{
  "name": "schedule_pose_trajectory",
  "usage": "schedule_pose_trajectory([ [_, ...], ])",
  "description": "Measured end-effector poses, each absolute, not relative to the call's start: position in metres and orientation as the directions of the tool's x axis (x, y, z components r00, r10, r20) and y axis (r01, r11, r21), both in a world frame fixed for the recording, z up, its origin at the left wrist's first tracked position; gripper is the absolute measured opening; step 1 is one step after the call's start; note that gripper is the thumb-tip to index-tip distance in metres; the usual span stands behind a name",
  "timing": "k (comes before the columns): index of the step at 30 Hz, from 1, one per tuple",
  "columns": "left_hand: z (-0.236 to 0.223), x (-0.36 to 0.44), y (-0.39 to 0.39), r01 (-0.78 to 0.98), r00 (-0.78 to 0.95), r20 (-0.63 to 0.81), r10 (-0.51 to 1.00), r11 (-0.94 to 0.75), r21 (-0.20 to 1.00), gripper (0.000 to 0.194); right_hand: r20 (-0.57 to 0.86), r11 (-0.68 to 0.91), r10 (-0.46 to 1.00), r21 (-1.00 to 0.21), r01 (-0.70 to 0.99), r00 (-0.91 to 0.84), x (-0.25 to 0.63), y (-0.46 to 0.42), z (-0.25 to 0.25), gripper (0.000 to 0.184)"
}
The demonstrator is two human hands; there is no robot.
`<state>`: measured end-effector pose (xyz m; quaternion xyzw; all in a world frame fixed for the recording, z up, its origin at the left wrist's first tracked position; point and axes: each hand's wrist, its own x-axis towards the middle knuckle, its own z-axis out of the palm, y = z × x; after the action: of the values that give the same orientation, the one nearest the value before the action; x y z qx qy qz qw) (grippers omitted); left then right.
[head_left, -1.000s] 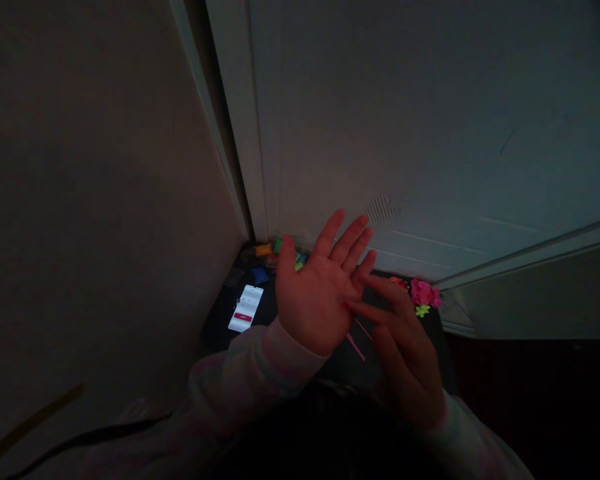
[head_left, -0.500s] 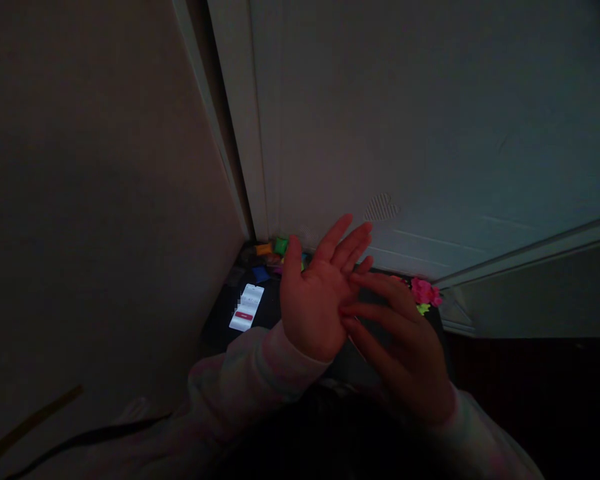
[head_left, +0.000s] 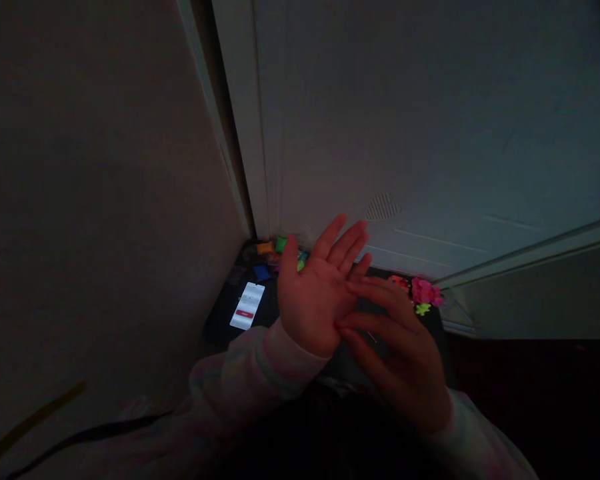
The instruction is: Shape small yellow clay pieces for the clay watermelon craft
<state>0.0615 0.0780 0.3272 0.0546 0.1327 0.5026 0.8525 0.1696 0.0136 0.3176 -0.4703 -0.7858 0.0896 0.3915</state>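
Note:
My left hand (head_left: 320, 293) is held up, palm toward me, with its fingers stretched and spread, holding nothing. At the outer edge of that palm, my right hand (head_left: 400, 353) touches it with its fingertips. Its thumb and index finger meet in a pinch, and whatever is between them, if anything, is too small to make out. Behind the right fingers shows a thin pale line (head_left: 373, 337), whose kind I cannot tell. Below both hands is a dark tabletop (head_left: 220, 323).
A phone with a lit screen (head_left: 247, 307) lies on the tabletop at left. Small colourful packets, among them an orange packet (head_left: 265, 248) and a blue packet (head_left: 261, 272), lie behind it. Pink flowers (head_left: 425, 291) are at right. A pale panel (head_left: 405, 120) rises behind.
Both hands have shifted slightly left in view, the right one sliding a little down the edge of the left palm. More of the flowers and of the thin line shows.

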Motion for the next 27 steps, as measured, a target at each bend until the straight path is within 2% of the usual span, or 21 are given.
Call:
schedule_pose_trajectory([
  [3, 0.327, 0.061, 0.079, -0.844, 0.453, -0.176, 0.874, 0.484, 0.231, 0.06, 0.579, 0.574, 0.766, -0.422, 0.702, -0.279, 0.17, 0.013, 0.316, 0.014],
  [8, 0.324, 0.061, 0.08, -0.862, 0.413, -0.174, 0.894, 0.445, 0.242, 0.058, 0.626, 0.636, 0.669, -0.202, 0.745, -0.401, 0.173, 0.009, 0.314, 0.023],
  [12, 0.323, 0.06, 0.079, -0.869, 0.394, -0.163, 0.905, 0.424, 0.255, 0.06, 0.623, 0.649, 0.648, -0.149, 0.746, -0.438, 0.172, 0.008, 0.314, 0.024],
  [17, 0.326, 0.059, 0.078, -0.869, 0.376, -0.13, 0.917, 0.398, 0.294, 0.062, 0.62, 0.649, 0.668, -0.216, 0.73, -0.41, 0.168, 0.009, 0.314, 0.023],
  [21, 0.33, 0.059, 0.079, -0.88, 0.378, -0.095, 0.921, 0.389, 0.272, 0.064, 0.618, 0.643, 0.687, -0.272, 0.716, -0.381, 0.167, 0.009, 0.312, 0.025],
  [24, 0.334, 0.059, 0.079, -0.888, 0.379, -0.079, 0.922, 0.386, 0.249, 0.063, 0.587, 0.62, 0.736, -0.386, 0.683, -0.336, 0.168, 0.008, 0.309, 0.027],
  [27, 0.337, 0.058, 0.079, -0.892, 0.374, -0.074, 0.924, 0.381, 0.242, 0.06, 0.545, 0.574, 0.797, -0.55, 0.606, -0.26, 0.168, 0.007, 0.308, 0.029],
])
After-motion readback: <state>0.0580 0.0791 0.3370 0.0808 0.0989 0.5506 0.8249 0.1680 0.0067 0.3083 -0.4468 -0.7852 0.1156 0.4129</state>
